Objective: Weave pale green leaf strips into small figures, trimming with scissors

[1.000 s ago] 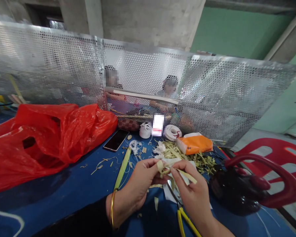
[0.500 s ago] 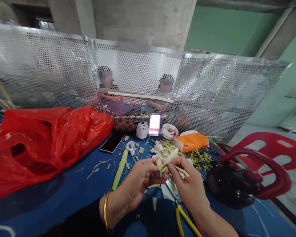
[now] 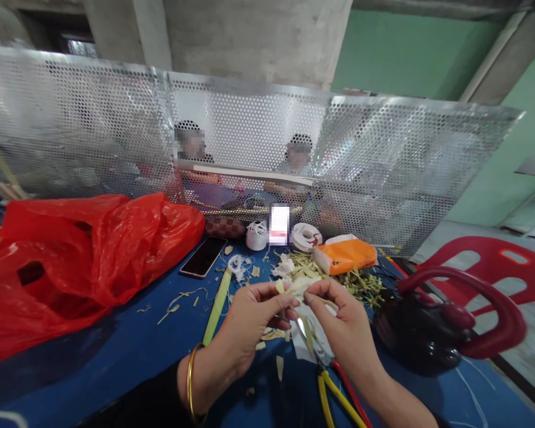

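My left hand (image 3: 249,327), with a gold bangle (image 3: 189,380) at the wrist, pinches a pale yellow leaf strip (image 3: 294,288) between thumb and fingers. My right hand (image 3: 343,330) pinches the same strip from the right, fingertips almost touching the left ones. Both hands hover just above the blue table (image 3: 129,351). Under them lie scissors with yellow handles (image 3: 334,392) on a white sheet, and a few cut leaf bits.
A red plastic bag (image 3: 80,255) fills the left. A phone (image 3: 204,257), a green strip (image 3: 217,306), thread spools (image 3: 256,235), an orange pack (image 3: 345,255) and leaf scraps (image 3: 361,285) lie ahead. A dark kettle (image 3: 428,333) stands right. Two people sit behind the perforated screen (image 3: 383,172).
The strip ends that stuck up between my fingers are now folded lower and flatter. Both hands stay close together in the same place; the view shifted slightly left.
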Demonstrator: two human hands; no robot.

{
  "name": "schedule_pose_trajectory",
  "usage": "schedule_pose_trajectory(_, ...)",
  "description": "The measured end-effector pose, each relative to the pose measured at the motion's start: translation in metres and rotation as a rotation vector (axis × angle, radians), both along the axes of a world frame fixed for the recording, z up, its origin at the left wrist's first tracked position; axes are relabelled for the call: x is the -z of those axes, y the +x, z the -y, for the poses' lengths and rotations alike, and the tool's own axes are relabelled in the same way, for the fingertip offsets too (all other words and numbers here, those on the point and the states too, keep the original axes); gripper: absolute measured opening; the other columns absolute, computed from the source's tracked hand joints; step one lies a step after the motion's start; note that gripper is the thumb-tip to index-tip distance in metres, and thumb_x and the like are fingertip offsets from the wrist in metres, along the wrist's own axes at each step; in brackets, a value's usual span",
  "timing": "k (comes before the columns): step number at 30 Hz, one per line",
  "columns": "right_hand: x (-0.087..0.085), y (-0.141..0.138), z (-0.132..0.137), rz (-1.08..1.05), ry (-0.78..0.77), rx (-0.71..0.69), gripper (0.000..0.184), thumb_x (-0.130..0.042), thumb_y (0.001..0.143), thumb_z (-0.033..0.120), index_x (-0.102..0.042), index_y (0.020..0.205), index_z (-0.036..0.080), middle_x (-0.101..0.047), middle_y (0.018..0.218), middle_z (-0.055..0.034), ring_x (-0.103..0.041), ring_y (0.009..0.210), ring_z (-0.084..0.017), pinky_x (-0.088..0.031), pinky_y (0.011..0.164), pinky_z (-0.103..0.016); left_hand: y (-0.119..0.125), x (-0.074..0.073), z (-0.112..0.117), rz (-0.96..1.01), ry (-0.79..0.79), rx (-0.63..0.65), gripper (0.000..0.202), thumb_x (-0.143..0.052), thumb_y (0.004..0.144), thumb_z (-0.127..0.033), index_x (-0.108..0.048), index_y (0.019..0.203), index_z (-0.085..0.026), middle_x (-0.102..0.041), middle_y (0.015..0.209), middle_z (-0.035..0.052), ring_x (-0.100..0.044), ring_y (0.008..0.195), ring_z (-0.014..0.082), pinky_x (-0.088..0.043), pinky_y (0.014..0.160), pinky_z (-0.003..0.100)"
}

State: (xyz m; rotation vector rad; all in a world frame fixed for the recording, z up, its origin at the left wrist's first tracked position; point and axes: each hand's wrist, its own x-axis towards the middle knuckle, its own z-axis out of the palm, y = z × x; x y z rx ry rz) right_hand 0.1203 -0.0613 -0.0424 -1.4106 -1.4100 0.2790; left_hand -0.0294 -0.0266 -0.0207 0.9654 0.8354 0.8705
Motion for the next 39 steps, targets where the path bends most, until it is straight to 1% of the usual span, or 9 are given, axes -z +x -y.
schedule_pose_trajectory(4,0.0,0.011,0.0,0.484,0.44,0.108,0.023,-0.061,0.083,0.017,-0.062,0.105,0.018,-0.067,0.101,-0.0109,-0.063,0.098,-0.025,-0.05,0.084,-0.041,-0.004,-0.002,-0.003,0.039,-0.021,-0.036,0.016,-0.076,0.067,-0.024,-0.071,0.074,-0.01,-0.066,0.071,0.005,-0.057,0.059,0.0098,-0.042,0.047,0.017)
schedule_pose_trajectory(6,-0.001,0.017,0.002,0.809,0.618,0.014,0.028,-0.061,0.084,0.011,-0.064,0.109,0.023,-0.068,0.107,-0.0084,-0.061,0.106,-0.023,-0.046,0.092,-0.041,-0.006,-0.002,-0.005,0.059,-0.036,-0.032,0.015,-0.075,0.068,-0.024,-0.07,0.073,-0.01,-0.065,0.07,0.0047,-0.056,0.059,0.0088,-0.04,0.045,0.015)
schedule_pose_trajectory(9,-0.001,0.021,0.005,1.037,0.671,-0.118,0.028,-0.059,0.086,0.008,-0.066,0.107,0.025,-0.073,0.102,-0.003,-0.063,0.106,-0.019,-0.043,0.095,-0.038,-0.006,0.0,-0.006,0.055,-0.041,0.008,0.016,-0.075,0.068,-0.025,-0.07,0.072,-0.01,-0.061,0.063,0.0033,-0.053,0.055,0.008,-0.037,0.044,0.015)
schedule_pose_trajectory(16,-0.007,0.012,0.007,0.729,0.586,-0.243,0.02,-0.054,0.088,0.009,-0.066,0.094,0.023,-0.073,0.092,-0.0024,-0.065,0.095,-0.019,-0.043,0.091,-0.041,-0.004,0.008,-0.005,-0.058,0.036,0.079,0.02,-0.076,0.064,-0.029,-0.071,0.074,-0.012,-0.059,0.057,0.0008,-0.052,0.052,0.0097,-0.035,0.041,0.016)
schedule_pose_trajectory(19,-0.012,0.008,0.005,0.435,0.369,-0.292,0.014,-0.052,0.088,0.012,-0.063,0.087,0.021,-0.068,0.093,-0.0051,-0.063,0.094,-0.02,-0.048,0.083,-0.037,-0.004,0.009,-0.006,-0.143,0.083,0.116,0.019,-0.073,0.065,-0.028,-0.072,0.077,-0.013,-0.058,0.051,0.0,-0.052,0.048,0.0101,-0.033,0.041,0.017)
schedule_pose_trajectory(22,-0.014,0.007,0.003,0.242,0.111,-0.284,0.016,-0.053,0.09,0.019,-0.056,0.074,0.02,-0.062,0.076,-0.0017,-0.06,0.073,-0.016,-0.048,0.065,-0.027,-0.004,0.007,-0.004,-0.202,0.152,0.176,0.015,-0.068,0.07,-0.028,-0.072,0.072,-0.014,-0.056,0.048,-0.0015,-0.043,0.042,0.0071,-0.03,0.041,0.017)
schedule_pose_trajectory(26,-0.011,0.008,0.002,0.23,0.015,-0.187,0.023,-0.054,0.088,0.022,-0.048,0.065,0.02,-0.05,0.063,0.0027,-0.049,0.059,-0.013,-0.039,0.055,-0.024,-0.003,0.004,-0.002,-0.209,0.203,0.241,0.015,-0.063,0.074,-0.027,-0.071,0.068,-0.016,-0.053,0.047,-0.0029,-0.037,0.04,0.0059,-0.025,0.041,0.018)
schedule_pose_trajectory(34,-0.003,0.004,0.005,0.171,-0.082,-0.153,0.022,-0.051,0.087,0.027,-0.046,0.067,0.021,-0.042,0.053,0.0064,-0.04,0.048,-0.01,-0.031,0.047,-0.022,0.0,0.003,0.0,-0.244,0.203,0.267,0.016,-0.066,0.073,-0.031,-0.071,0.07,-0.016,-0.051,0.047,-0.0046,-0.033,0.042,0.0057,-0.022,0.044,0.02)
schedule_pose_trajectory(39,0.002,0.001,0.004,0.077,-0.179,-0.134,0.022,-0.05,0.088,0.03,-0.047,0.069,0.021,-0.044,0.054,0.0059,-0.042,0.05,-0.011,-0.031,0.049,-0.023,0.001,0.003,0.005,-0.268,0.21,0.183,0.013,-0.068,0.068,-0.027,-0.068,0.064,-0.015,-0.046,0.048,-0.0067,-0.033,0.045,0.006,-0.026,0.047,0.021)
